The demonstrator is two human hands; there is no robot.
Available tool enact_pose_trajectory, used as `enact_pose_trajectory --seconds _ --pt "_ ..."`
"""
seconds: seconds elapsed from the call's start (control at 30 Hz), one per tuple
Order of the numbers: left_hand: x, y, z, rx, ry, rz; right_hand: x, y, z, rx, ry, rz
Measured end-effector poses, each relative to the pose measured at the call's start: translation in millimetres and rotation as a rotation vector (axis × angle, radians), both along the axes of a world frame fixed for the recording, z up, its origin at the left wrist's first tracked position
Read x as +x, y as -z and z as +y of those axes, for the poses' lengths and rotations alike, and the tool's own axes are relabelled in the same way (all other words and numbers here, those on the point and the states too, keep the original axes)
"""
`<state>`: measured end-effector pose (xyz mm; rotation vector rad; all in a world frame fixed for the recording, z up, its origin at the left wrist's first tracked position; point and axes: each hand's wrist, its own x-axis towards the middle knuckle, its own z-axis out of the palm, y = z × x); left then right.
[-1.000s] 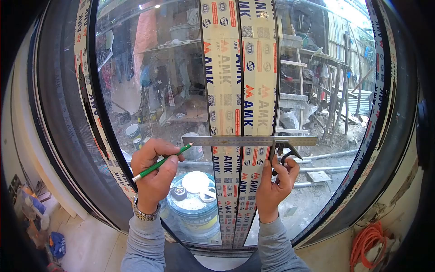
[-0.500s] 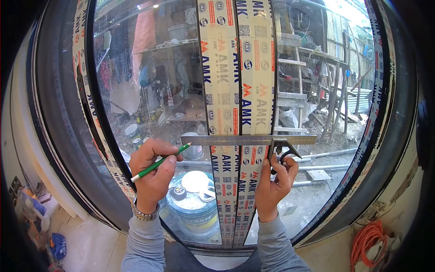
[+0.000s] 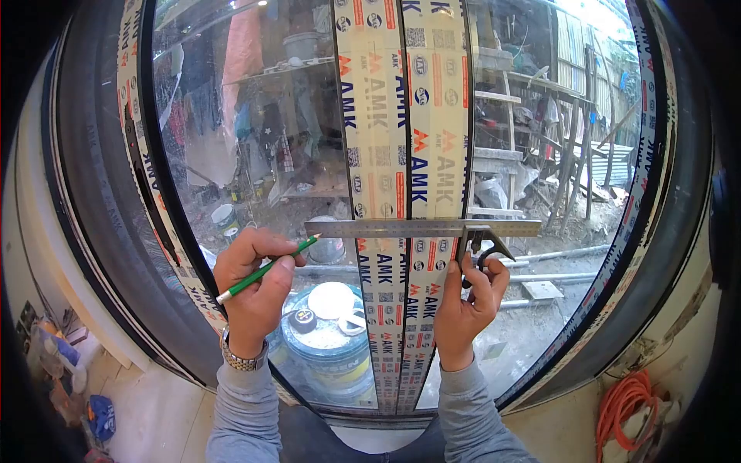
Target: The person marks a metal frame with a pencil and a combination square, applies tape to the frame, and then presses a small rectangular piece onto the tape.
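A green pencil (image 3: 266,268) is pinched in my left hand (image 3: 253,289), its sharpened tip pointing up and right, close to the left part of a steel ruler. My right hand (image 3: 468,305) grips the dark head of a combination square (image 3: 472,245) against the right edge of the door frame. The square's steel blade (image 3: 378,228) lies level across the two taped frame uprights (image 3: 414,154), which carry printed AMK film. Both ends of the blade reach over the glass. Part of the square's head is hidden behind my fingers.
Behind the glass stand a lidded bucket (image 3: 328,339) with a tape roll (image 3: 302,320) on it, a wooden ladder (image 3: 498,158) and pipes (image 3: 556,279). Orange hose (image 3: 627,409) lies coiled at lower right. A blue bag (image 3: 101,417) sits at lower left.
The square appears slightly higher in view. My left hand and the pencil have shifted slightly up and left. Both hands keep their hold.
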<state>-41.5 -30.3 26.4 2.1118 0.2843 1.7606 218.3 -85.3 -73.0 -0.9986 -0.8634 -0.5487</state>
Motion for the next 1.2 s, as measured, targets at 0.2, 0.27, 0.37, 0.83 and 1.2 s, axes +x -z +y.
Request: enact_pose_trajectory --seconds 0.2,0.27,0.37,0.83,1.2 --pt "9 -2 -2 0.014 -0.006 -0.074 0 -1 0 0.003 -0.003 0.008" --pt "10 -2 0 -0.012 -0.004 -0.045 1 0 -1 -0.005 0.016 -0.006" --pt "14 -2 0 0.016 -0.008 -0.022 1 -1 1 0.036 0.021 -0.022" --pt "18 -2 -4 -0.03 0.016 -0.006 1 -3 -2 0.042 -0.001 -0.036" --pt "86 -28 -6 0.274 0.042 0.236 2 -2 1 0.05 0.021 -0.043"
